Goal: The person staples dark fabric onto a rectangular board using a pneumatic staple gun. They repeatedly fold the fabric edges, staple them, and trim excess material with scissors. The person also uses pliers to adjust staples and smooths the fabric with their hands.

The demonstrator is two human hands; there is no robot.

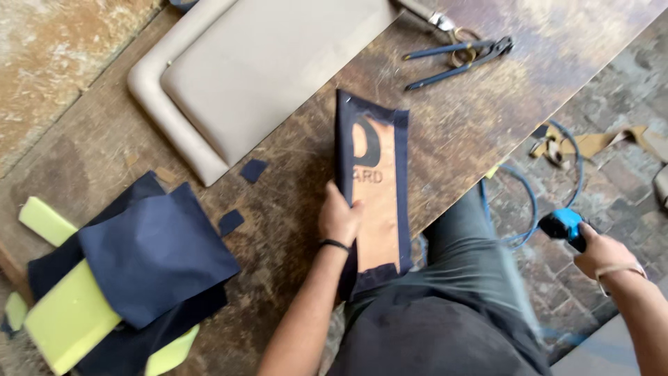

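My left hand [339,217] presses on a flat board [379,188] wrapped at its edges in dark navy fabric, its brown back facing up. The board lies on a worn wooden table [445,132] and overhangs the near edge toward my lap. My right hand [602,254] is off to the right, away from the table, gripping a blue tool [565,226] that has a blue hose [522,209] trailing from it over the brick floor.
A beige padded cushion panel [257,69] lies at the table's far side. Blue-handled pliers [459,59] rest at the back right. Navy fabric pieces [153,254] and yellow-green foam blocks [66,320] pile at the left. Small navy scraps [253,169] dot the table; cardboard scraps [598,143] litter the floor.
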